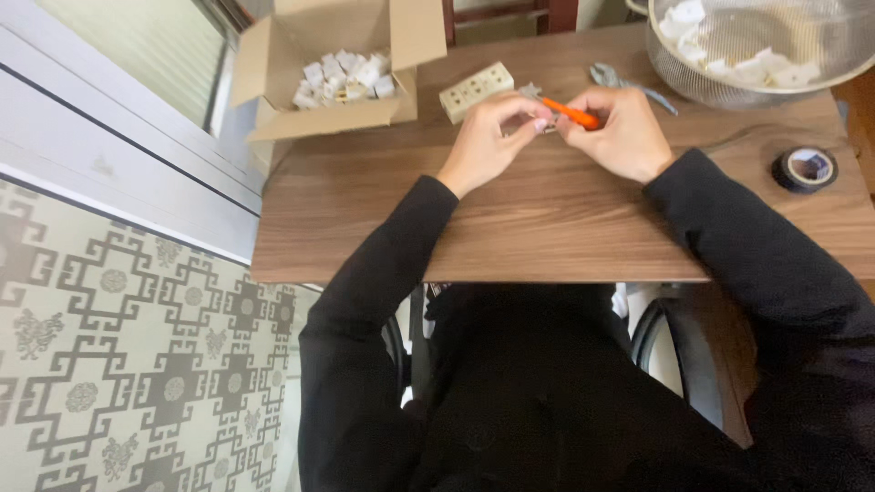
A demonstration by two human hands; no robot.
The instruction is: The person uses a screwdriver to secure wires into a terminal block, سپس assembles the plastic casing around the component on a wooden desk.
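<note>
I see my right hand (622,135) closed round an orange-handled screwdriver (571,113), its tip at a small part, hidden from me, pinched in my left hand (488,138) at the far middle of the table (547,228). A slip could jab those fingertips. Just beyond lie a white block (476,90) and pliers (624,82); box (337,64) far left, mesh bowl (775,46) far right, tape (805,169) right.

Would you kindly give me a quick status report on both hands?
Left hand pinching small part, hidden. Right hand closed on orange-handled tool. White terminal block just beyond, untouched. Nothing in the way.
</note>
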